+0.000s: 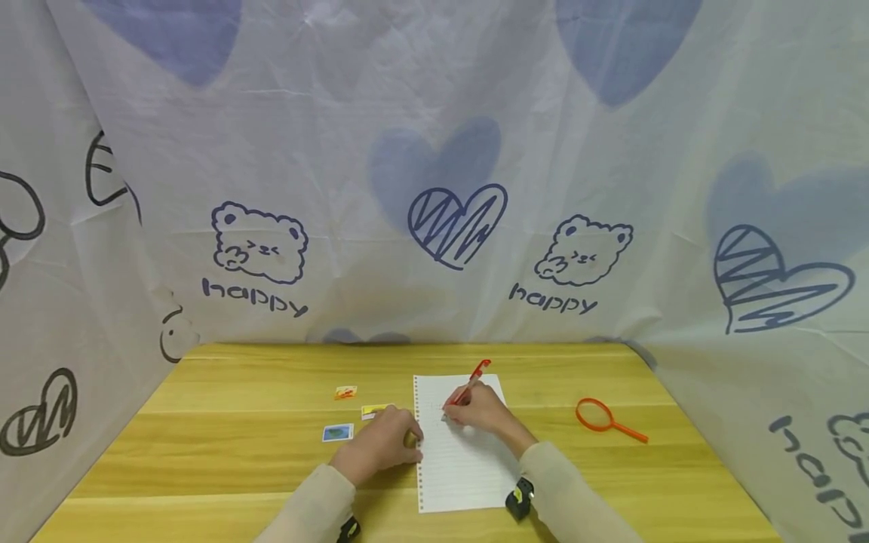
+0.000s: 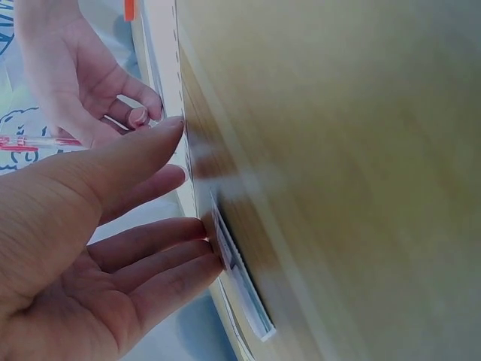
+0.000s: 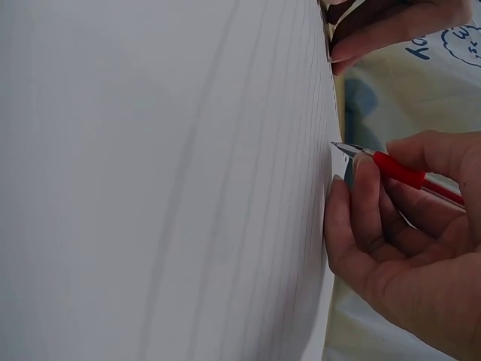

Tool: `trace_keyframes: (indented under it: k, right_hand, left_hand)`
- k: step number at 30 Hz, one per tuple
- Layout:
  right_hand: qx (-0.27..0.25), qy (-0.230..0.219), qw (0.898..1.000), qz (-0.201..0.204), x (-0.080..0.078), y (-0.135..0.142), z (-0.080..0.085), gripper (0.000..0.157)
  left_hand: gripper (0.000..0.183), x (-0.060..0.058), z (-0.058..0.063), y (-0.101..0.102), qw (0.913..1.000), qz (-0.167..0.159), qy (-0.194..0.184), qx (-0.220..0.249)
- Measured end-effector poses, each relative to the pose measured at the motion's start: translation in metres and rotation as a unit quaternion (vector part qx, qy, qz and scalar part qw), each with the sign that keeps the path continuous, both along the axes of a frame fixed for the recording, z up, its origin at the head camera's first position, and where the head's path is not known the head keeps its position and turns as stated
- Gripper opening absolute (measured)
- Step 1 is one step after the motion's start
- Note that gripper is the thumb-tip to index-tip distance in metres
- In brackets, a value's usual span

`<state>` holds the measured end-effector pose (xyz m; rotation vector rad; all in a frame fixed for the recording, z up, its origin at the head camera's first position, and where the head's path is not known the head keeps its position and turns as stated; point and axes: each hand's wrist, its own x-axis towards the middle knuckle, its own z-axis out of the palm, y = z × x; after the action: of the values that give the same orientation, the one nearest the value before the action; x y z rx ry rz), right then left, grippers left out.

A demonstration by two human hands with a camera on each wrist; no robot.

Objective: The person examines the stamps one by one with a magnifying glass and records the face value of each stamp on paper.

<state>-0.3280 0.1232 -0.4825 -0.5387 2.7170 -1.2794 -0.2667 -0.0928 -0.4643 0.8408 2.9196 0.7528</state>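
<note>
A sheet of lined, hole-punched paper (image 1: 462, 475) lies on the wooden table. Over its upper part, my right hand (image 1: 485, 411) pinches a red pen (image 1: 478, 369). In the right wrist view the metal tip of that pen (image 3: 402, 170) meets the page. My left hand (image 1: 382, 443) rests at the sheet's punched left edge, its fingers loosely extended in the left wrist view. A small yellow-topped card (image 1: 371, 412) is partly hidden behind this hand. The left wrist view shows a thin card (image 2: 244, 282) beside the fingertips.
Left of the paper lie a small blue picture card (image 1: 337, 432) and an orange-and-yellow one (image 1: 345, 393). An orange magnifying glass (image 1: 630, 432) lies at the right. A printed white curtain (image 1: 353, 249) hangs behind the table and along its sides.
</note>
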Motion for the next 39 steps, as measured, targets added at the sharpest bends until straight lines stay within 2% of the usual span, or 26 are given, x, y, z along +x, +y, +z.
trace_keyframes:
  k: [6, 13, 21, 26, 35, 39]
  right_hand:
    - [-0.001, -0.016, 1.000, 0.007, 0.001, 0.000, 0.002, 0.009]
    - [0.002, -0.009, 1.000, 0.006, 0.000, -0.001, 0.002, 0.009]
    - [-0.029, -0.037, 0.999, -0.018, 0.001, 0.009, 0.007, 0.010]
    - [-0.013, -0.013, 1.000, -0.012, 0.000, 0.022, 0.016, 0.013]
    - [0.062, 0.047, 0.997, -0.005, 0.001, 0.042, 0.027, 0.010]
    - [0.065, 0.087, 0.994, 0.011, 0.003, 0.050, 0.032, 0.009]
  left_hand:
    - [0.021, -0.001, -0.001, 0.000, 1.0000, 0.002, -0.001, -0.004]
    - [0.021, -0.002, -0.002, 0.000, 1.0000, 0.003, -0.004, -0.004]
    - [0.022, 0.000, -0.001, 0.000, 0.9998, 0.007, -0.015, -0.008]
    - [0.023, 0.000, -0.001, -0.001, 0.9999, 0.008, -0.002, -0.007]
    - [0.024, 0.001, -0.002, -0.001, 0.9999, 0.015, -0.004, -0.008]
    - [0.024, 0.001, -0.002, 0.000, 0.9998, 0.018, -0.008, -0.009]
